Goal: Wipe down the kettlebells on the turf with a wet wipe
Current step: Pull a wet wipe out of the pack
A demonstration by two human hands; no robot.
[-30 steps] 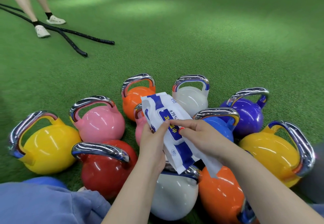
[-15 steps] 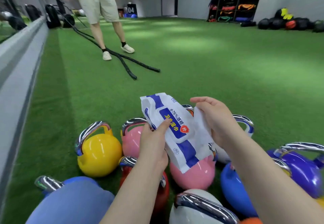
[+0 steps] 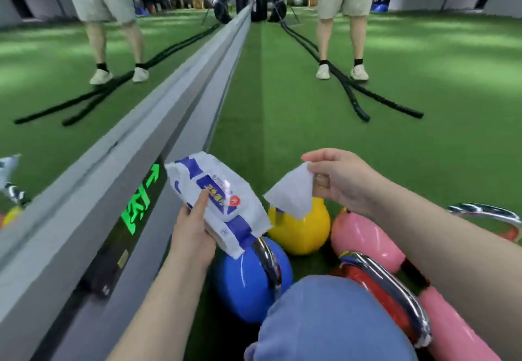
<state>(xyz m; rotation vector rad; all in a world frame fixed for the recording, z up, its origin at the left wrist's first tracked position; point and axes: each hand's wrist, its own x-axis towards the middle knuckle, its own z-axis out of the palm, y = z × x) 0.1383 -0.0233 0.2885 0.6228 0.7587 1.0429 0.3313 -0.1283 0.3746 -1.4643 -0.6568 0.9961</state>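
A grey wall base (image 3: 158, 123) with a mirror above it is running along the left side of the scene, hemming the green turf (image 3: 423, 134) in on that side, while the turf is lying open to the right and far ahead. In that far stretch another person (image 3: 343, 21) is standing over black battle ropes (image 3: 353, 92) (the mirror is doubling both on the left). Close to the camera, the kettlebells are crowding the near turf: a blue kettlebell (image 3: 245, 281) nearest the wall, a yellow kettlebell (image 3: 300, 226) just beyond it, a pink kettlebell (image 3: 364, 237) to the right, and a red kettlebell (image 3: 381, 290) partly hidden behind a blue-clad knee (image 3: 333, 324). The left hand (image 3: 195, 233) is gripping the wet wipe pack (image 3: 217, 199) from below, thumb pressing on its label, holding it above the blue kettlebell. The right hand (image 3: 341, 180) is pinching a white wet wipe (image 3: 291, 194) by its upper corner, and the sheet is hanging in the air over the yellow kettlebell, clear of the pack.
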